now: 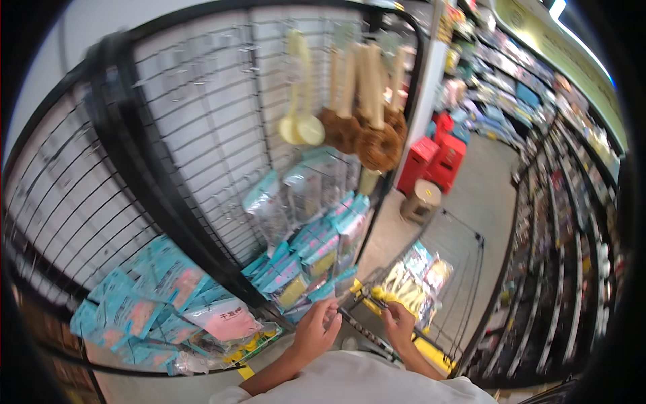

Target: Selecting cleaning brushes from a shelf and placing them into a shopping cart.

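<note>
My left hand [318, 327] is raised before my torso, fingers curled, near the lower end of the hanging blue packets [282, 272]; whether it holds something small is unclear. My right hand [398, 323] is beside the near end of a wire shopping cart [479, 252], fingers bent; its grip is blurred. The cart's dark handle bar [366, 331] runs between both hands. Yellow-ended items [409, 293] and plastic packets lie in the cart. On the wire rack, brown fluffy ring-shaped heads with wooden handles [378, 146] hang beside pale yellow ladle-like utensils [308, 129].
Blue and pink packets [141, 308] fill a low rack shelf at left. Black wire grid panels [202, 126] stand in front. Beyond the cart are a beige stool [421, 199] and red boxes [444, 161]. Stocked shelves [560, 252] line the right side of the aisle.
</note>
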Motion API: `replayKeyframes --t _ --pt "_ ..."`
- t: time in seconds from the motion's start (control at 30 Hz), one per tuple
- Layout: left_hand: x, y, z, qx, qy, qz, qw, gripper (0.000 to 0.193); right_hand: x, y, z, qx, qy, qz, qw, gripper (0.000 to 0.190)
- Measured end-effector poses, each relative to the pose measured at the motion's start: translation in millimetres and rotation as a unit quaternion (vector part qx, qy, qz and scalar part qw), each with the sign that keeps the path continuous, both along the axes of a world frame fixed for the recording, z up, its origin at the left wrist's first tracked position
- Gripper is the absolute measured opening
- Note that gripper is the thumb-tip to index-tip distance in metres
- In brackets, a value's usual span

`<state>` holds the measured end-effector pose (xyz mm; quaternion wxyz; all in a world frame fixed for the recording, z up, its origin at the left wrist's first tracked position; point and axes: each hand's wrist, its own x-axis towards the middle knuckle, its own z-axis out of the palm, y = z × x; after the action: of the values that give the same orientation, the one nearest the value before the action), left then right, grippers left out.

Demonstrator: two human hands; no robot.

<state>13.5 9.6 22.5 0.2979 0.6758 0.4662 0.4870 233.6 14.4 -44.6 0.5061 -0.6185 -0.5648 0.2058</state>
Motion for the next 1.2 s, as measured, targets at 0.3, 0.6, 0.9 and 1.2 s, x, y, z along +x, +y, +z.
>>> replayKeyframes --t 0.3,0.6,0.9,1.2 --pt "58.2 52.4 -41.7 -0.026 0.169 -0.214 0.962 0.026 33.0 -106.6 -18.8 -0.04 -0.016 -0.275 0.96 0.014" --pt "98.5 30.7 -126.1 0.109 0.34 -0.264 0.896 0.031 100.3 -166.4 -27.6 -0.082 -0.031 -0.399 0.913 0.013" --pt "120.4 27.9 -138.8 -0.058 0.467 -0.135 0.872 0.05 226.2 -162.2 -61.9 -0.191 -0.102 -0.325 0.921 0.029" --pt "160.8 23.8 -133.2 -0.043 0.495 -0.014 0.868 0.052 232.6 -84.7 -88.4 -0.198 -0.157 -0.109 0.961 0.033"
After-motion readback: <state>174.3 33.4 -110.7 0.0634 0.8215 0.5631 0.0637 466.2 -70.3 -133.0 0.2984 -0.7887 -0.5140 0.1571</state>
